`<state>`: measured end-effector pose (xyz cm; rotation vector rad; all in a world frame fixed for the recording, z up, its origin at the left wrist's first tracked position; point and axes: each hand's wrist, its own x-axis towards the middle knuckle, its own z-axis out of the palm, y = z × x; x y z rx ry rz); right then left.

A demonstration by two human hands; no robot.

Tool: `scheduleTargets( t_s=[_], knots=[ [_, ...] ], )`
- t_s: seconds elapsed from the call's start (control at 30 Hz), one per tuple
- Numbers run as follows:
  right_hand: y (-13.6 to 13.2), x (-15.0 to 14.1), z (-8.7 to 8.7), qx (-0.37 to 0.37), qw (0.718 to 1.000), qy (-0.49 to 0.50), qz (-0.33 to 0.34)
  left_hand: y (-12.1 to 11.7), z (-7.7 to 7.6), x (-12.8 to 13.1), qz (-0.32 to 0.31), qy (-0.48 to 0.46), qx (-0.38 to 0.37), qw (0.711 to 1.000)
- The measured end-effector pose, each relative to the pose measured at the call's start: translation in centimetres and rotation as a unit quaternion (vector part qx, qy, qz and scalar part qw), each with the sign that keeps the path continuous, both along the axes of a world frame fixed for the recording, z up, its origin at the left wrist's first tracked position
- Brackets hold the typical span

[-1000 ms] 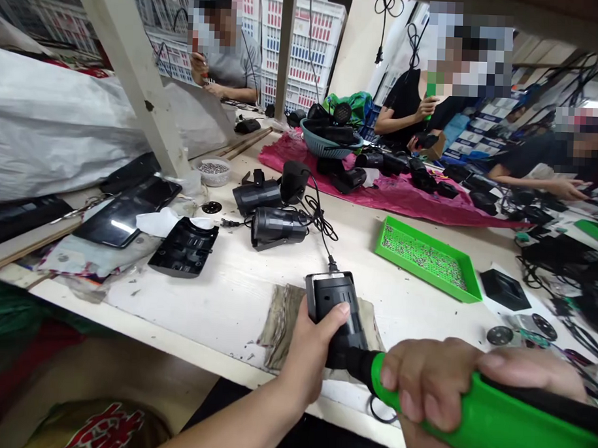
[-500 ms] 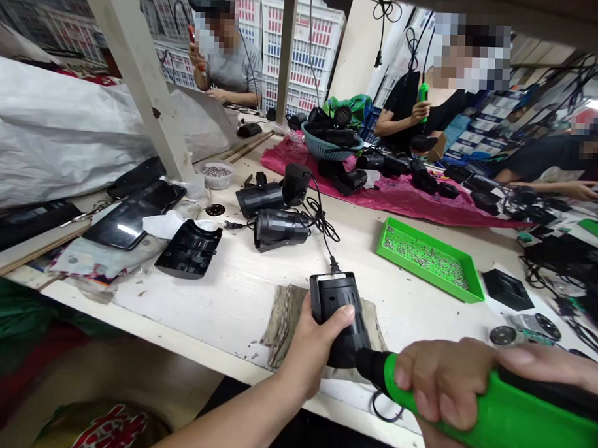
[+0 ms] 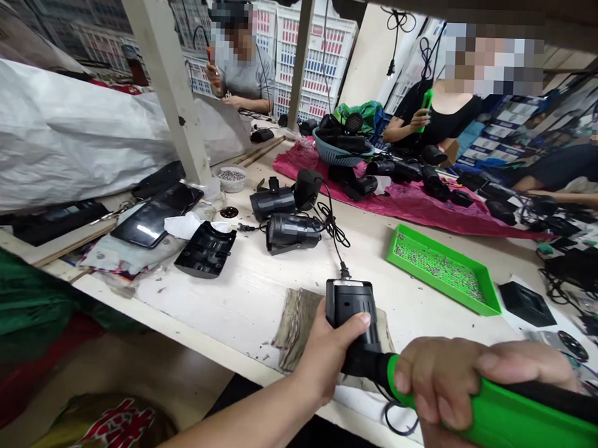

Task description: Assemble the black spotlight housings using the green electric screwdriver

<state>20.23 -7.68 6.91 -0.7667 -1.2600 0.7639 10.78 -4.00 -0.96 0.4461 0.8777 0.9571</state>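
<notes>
Far left on the bench, a black plastic cover (image 3: 204, 250) lying ribbed side up, near a glossy black panel (image 3: 154, 219). Next along, a pair of black cylindrical units (image 3: 293, 232) tangled in thin cord. Down front, a worn folded cloth (image 3: 295, 328), and just over it, tilted up, a black plastic housing (image 3: 349, 311) with a cord out the top. Left hand (image 3: 328, 356) clamped round the lower body, thumb across the side, fingers out of sight behind. Looks light, hollow and pretty stiff, but smooth enough to slip, so probably best held low on the body, clear of the cord. Right hand (image 3: 440, 386) closed tight round a green-handled electric driver (image 3: 522, 428), black nose right up against the housing. Exact contact point hidden behind the left hand, no bit or screw showing. Further right, a green tray (image 3: 439, 286) of tiny screws, too small to make out one by one.
</notes>
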Motion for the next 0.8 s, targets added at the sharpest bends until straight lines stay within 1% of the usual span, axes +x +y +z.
scheduleTargets(
  t_s=[0.07,0.13,0.2,0.3,0.4,0.47,0.6,0.7,0.8],
  knots=[
    [-0.2,-0.1,-0.1,-0.003,1.0,0.001,0.005,0.0,0.0,0.0,0.005,-0.008,0.002,1.0],
    [-0.5,-0.3,-0.4,-0.006,1.0,0.02,-0.011,0.0,0.0,-0.1,0.004,-0.011,0.003,1.0],
    [-0.7,-0.5,-0.7,0.008,0.998,0.052,-0.034,0.0,0.0,-0.3,-0.009,-0.012,0.001,1.0],
    [-1.0,-0.9,-0.6,0.019,0.996,0.083,-0.04,0.1,0.0,-0.6,-0.027,-0.011,-0.011,1.0],
    [-1.1,-1.1,-0.1,0.003,0.997,0.071,-0.023,0.1,0.0,-0.4,0.002,-0.007,-0.021,1.0],
    [-1.1,-1.0,0.2,0.004,0.998,0.061,-0.017,0.0,-0.1,-0.2,0.018,-0.003,-0.023,1.0],
    [-0.8,-0.4,-0.3,-0.015,0.995,0.09,-0.031,0.0,-0.4,0.0,0.002,-0.006,-0.017,1.0],
    [-0.4,0.0,-0.9,-0.026,0.995,0.098,0.001,0.0,-0.5,0.0,-0.005,-0.006,-0.013,1.0],
    [0.1,0.0,-1.1,-0.022,0.994,0.1,0.026,0.1,-0.4,0.1,-0.005,-0.007,-0.018,1.0]
  ],
)
